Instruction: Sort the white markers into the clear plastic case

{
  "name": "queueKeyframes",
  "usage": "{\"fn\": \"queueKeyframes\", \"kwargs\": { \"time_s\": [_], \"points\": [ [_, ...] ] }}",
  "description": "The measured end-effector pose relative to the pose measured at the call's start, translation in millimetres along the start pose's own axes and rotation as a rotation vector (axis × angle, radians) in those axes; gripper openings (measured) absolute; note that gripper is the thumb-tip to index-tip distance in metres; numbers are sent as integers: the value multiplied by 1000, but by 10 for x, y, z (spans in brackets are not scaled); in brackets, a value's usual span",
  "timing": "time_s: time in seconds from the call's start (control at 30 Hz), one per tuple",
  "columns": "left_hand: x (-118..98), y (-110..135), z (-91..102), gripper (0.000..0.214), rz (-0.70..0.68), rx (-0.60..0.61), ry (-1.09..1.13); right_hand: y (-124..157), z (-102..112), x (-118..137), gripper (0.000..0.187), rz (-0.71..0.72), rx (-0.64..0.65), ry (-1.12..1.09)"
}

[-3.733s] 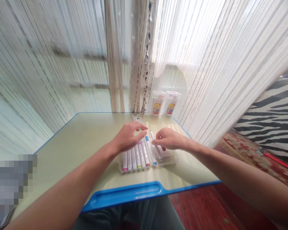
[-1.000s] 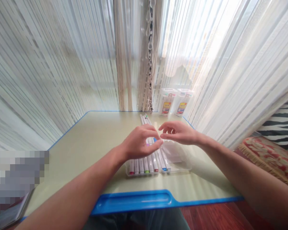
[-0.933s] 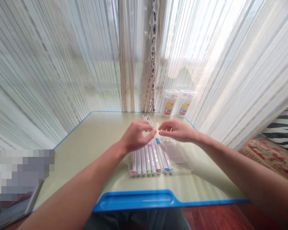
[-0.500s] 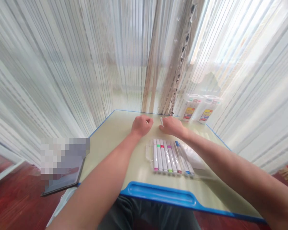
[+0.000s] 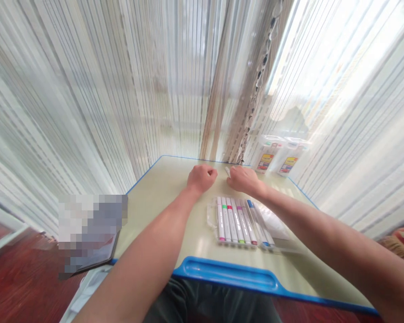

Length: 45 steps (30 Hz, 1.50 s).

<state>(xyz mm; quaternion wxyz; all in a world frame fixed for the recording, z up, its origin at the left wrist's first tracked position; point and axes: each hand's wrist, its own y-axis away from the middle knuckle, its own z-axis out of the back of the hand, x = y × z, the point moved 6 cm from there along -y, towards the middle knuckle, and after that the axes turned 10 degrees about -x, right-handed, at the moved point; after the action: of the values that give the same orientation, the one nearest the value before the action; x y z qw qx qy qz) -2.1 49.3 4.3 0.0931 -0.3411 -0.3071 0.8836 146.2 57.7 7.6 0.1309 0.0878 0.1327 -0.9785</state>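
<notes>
Both my hands rest at the far side of a pale green table (image 5: 164,197) with a blue rim. My left hand (image 5: 202,177) is curled into a loose fist, and what it holds, if anything, is hidden. My right hand (image 5: 244,179) is closed on a white marker (image 5: 227,171) whose tip shows between the two hands. Nearer to me lies a clear plastic case (image 5: 279,229) with several white markers (image 5: 237,220) laid side by side, their caps pink, green, red, purple and blue.
Two clear marker boxes (image 5: 278,157) with yellow labels stand at the table's far right corner against sheer striped curtains. A blue pen groove (image 5: 229,273) runs along the near edge. A dark tablet (image 5: 94,258) lies left of the table. The floor is red-brown wood.
My hands moved from above the marker case to the far side of the table and closed. The view swung left, so the case now lies nearer than the hands.
</notes>
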Motion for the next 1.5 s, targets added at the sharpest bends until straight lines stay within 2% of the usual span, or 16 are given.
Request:
{"fn": "queueKeyframes", "kwargs": {
  "time_s": [0.2,0.4,0.53,0.67,0.73,0.83,0.93,1.13,1.27,1.5],
  "points": [
    [8,-2,-13,29,20,19,46,31,-18,-33,34,-8,32,-37],
    [71,-12,-10,25,84,1,166,71,80,-45,29,6,-22,-100],
    [85,-2,28,23,200,-40,327,252,225,-176,33,51,-103,-156],
    [-73,72,-20,42,294,47,577,539,282,-336,35,108,-201,-191],
    [-194,127,-45,48,327,97,704,650,282,-361,32,198,-294,-238],
    [-323,193,-38,41,368,109,833,750,302,-399,27,319,-510,-406],
    [-362,218,-19,32,385,102,886,784,308,-495,22,339,-694,-620],
    [-306,216,-35,25,406,96,928,798,317,-563,15,332,-854,-789],
    [-322,209,-12,26,380,81,942,795,349,-557,17,290,-865,-866],
    [-425,231,36,23,310,93,916,732,302,-601,25,135,-714,-1076]
  ]
}}
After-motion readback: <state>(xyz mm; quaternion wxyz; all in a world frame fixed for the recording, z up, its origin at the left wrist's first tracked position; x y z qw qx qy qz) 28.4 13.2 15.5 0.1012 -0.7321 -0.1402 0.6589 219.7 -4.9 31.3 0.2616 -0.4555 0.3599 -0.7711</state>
